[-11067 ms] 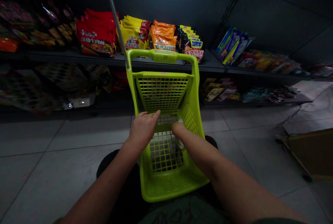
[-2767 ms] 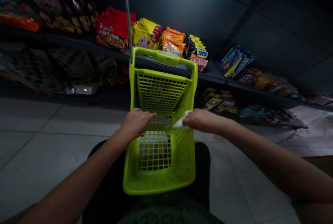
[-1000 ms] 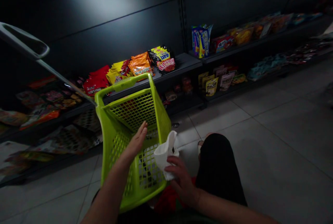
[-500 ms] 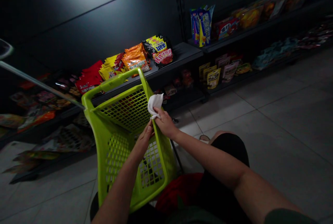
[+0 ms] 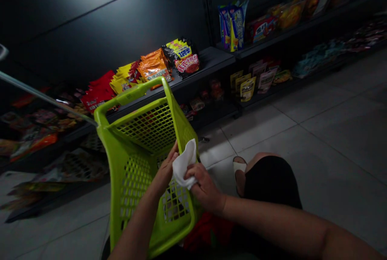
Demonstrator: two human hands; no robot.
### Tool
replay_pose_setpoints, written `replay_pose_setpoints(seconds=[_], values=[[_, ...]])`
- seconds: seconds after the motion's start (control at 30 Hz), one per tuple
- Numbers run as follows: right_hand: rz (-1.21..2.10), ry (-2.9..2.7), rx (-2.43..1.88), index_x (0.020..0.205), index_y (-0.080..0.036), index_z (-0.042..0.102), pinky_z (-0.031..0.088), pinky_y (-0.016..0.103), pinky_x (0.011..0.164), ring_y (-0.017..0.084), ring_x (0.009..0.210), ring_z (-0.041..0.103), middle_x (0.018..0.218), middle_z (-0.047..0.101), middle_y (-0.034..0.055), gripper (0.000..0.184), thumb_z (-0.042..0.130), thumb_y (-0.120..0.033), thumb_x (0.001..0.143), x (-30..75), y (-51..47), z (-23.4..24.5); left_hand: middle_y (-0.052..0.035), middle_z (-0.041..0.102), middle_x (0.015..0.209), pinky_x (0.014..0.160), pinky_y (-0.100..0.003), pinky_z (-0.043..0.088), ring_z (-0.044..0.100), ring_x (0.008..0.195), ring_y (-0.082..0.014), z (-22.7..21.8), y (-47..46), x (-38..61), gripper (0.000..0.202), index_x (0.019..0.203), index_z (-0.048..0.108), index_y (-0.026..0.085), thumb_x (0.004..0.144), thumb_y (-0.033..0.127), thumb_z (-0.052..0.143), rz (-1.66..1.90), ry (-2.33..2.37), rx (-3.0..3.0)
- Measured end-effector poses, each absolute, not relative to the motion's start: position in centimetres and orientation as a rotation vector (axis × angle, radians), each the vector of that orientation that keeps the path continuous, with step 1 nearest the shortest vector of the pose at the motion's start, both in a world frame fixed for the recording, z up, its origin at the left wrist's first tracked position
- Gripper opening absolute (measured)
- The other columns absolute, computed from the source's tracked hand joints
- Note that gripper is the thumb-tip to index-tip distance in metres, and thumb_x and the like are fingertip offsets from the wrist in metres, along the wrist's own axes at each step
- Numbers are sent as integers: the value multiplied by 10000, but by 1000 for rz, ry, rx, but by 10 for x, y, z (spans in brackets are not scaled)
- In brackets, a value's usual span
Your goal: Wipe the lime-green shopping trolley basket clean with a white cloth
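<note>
A lime-green plastic shopping basket (image 5: pixel 127 131) lies tilted between my knees, its open mouth facing me. My right hand (image 5: pixel 204 189) is closed on a white cloth (image 5: pixel 184 162) and presses it against the basket's right rim. My left hand (image 5: pixel 165 171) reaches into the basket, fingers stretched flat against the mesh wall beside the cloth, holding nothing. A grey metal pull handle (image 5: pixel 42 96) runs up and left from the basket's far corner.
Dark shelves (image 5: pixel 211 56) behind the basket carry rows of red, yellow and orange snack packets (image 5: pixel 151 68) and blue bags (image 5: pixel 232 24). My bent knee in black shorts (image 5: pixel 270 179) and a sandalled foot (image 5: pixel 240 169) rest on the grey tiled floor (image 5: pixel 317 131).
My right hand has brought the cloth down from the basket's upper right rim to a lower spot on that rim. The left hand stays inside the basket.
</note>
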State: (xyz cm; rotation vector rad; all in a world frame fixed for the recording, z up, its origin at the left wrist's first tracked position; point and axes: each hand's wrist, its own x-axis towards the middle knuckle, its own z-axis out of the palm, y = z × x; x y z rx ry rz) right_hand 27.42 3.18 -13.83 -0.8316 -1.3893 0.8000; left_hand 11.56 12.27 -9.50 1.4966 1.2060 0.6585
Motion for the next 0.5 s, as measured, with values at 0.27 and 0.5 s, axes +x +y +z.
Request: replay_pose_setpoints(seconds=[0.27, 0.5], values=[[706, -1421, -853, 1119, -230, 584, 462, 399, 976, 233, 1121, 567, 1169, 608, 80, 257, 504, -186, 879, 265, 30, -152, -68, 418, 1600, 1230, -456, 312, 321, 1512, -318, -88, 139, 115, 783, 1557, 393, 218, 911, 635, 540, 590, 1094, 1532], [604, -1585, -784, 1222, -258, 537, 476, 395, 994, 223, 1155, 576, 1251, 601, 82, 328, 501, -215, 898, 254, 15, -161, -64, 513, 1535, 1210, -487, 344, 485, 1418, -314, -78, 149, 99, 690, 1445, 562, 226, 901, 651, 547, 392, 1010, 1654]])
